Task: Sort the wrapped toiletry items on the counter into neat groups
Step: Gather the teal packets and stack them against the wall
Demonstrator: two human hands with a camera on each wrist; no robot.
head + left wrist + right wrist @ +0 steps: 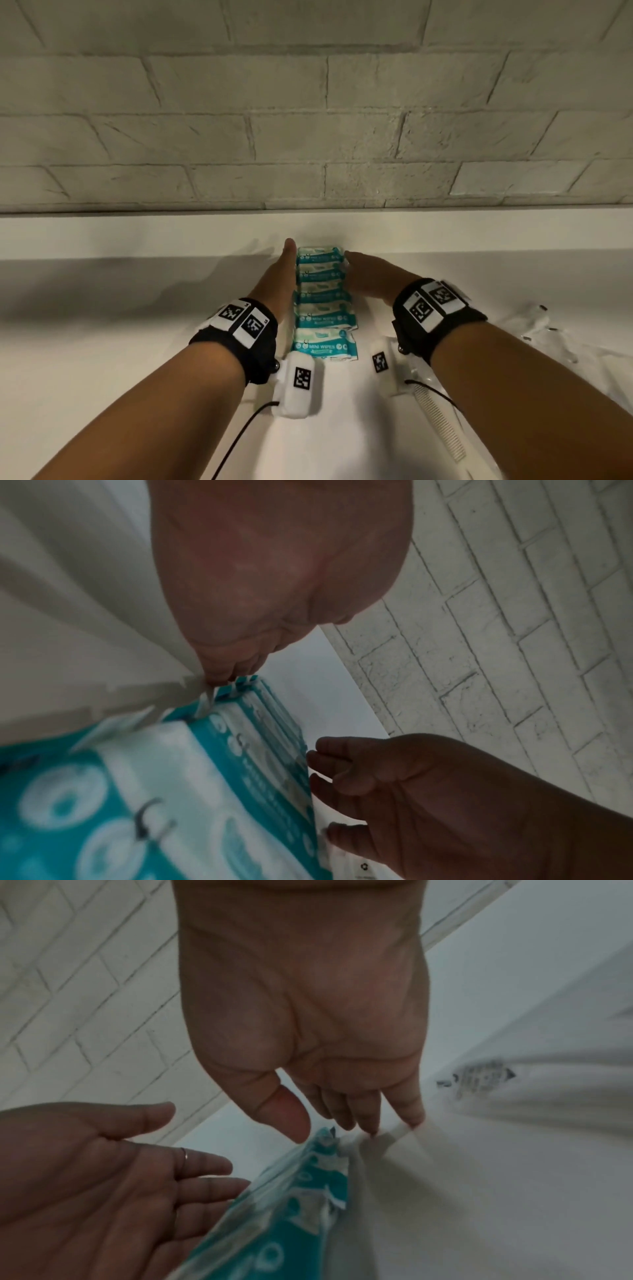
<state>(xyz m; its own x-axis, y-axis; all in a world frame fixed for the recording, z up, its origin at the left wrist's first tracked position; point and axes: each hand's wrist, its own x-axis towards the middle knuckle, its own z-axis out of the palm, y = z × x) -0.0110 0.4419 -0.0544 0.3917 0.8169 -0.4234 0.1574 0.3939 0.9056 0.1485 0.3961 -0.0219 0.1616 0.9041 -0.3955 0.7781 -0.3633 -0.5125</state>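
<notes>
Several teal and white mini wipes packs [323,305] lie overlapped in one straight column on the white counter [137,342], running away from me toward the wall. My left hand [284,267] lies with straight fingers along the column's left side. My right hand [361,270] lies with straight fingers against its right side. The left wrist view has the packs [178,791] between my left hand [240,666] and my right hand [342,767]. The right wrist view shows the right hand's fingertips [369,1123] at the packs' sealed ends [294,1199], with the left hand [192,1169] opposite.
A white comb in a clear wrapper [440,421] lies near my right forearm. Crinkled clear-wrapped items [537,325] sit at the right. A white printed packet [507,1085] lies beside the right hand. A raised ledge [137,233] and a brick wall [308,120] close the back.
</notes>
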